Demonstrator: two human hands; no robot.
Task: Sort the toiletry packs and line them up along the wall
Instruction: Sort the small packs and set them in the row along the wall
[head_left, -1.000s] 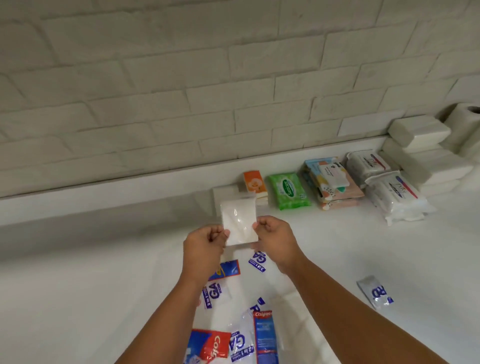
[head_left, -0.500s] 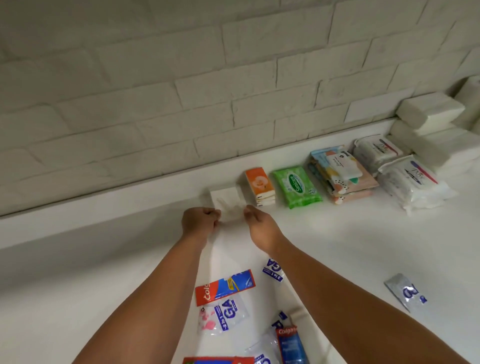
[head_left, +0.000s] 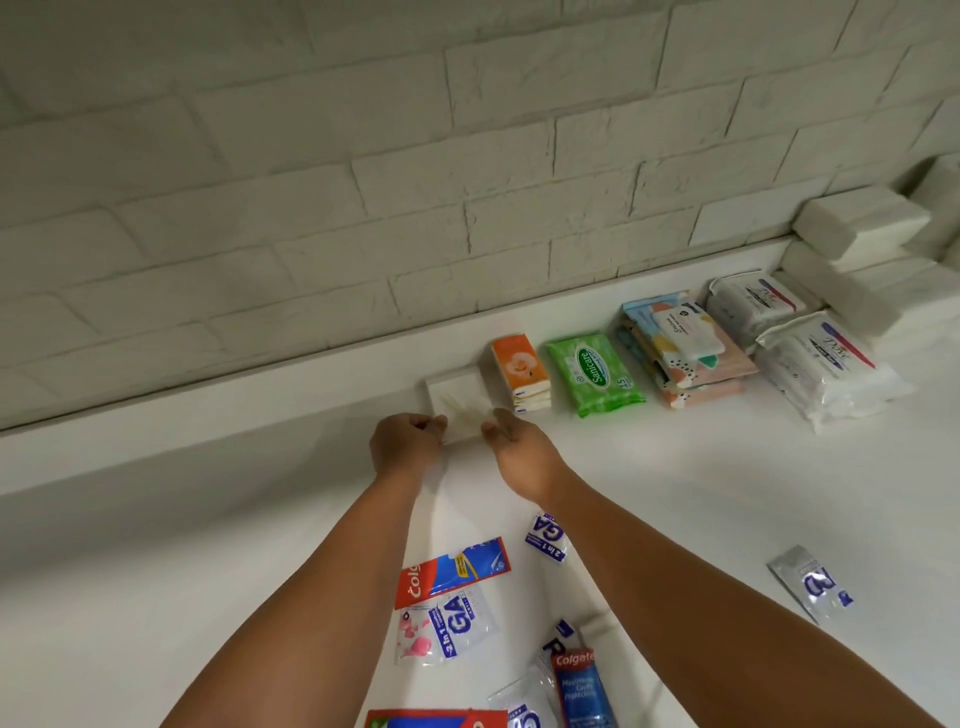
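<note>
While both hands (head_left: 462, 441) pinch a clear packet (head_left: 460, 415), it rests atop a white pack (head_left: 452, 387).

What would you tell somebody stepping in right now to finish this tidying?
Left hand and right hand: both pinch the clear white pack at the row's left end.
Done: along the wall sit the orange tissue pack, green wipes pack, patterned packs and white wipes packs.
Left: the toothpaste sachet, toothpaste tube and shampoo sachets lie loose on the counter.
</note>
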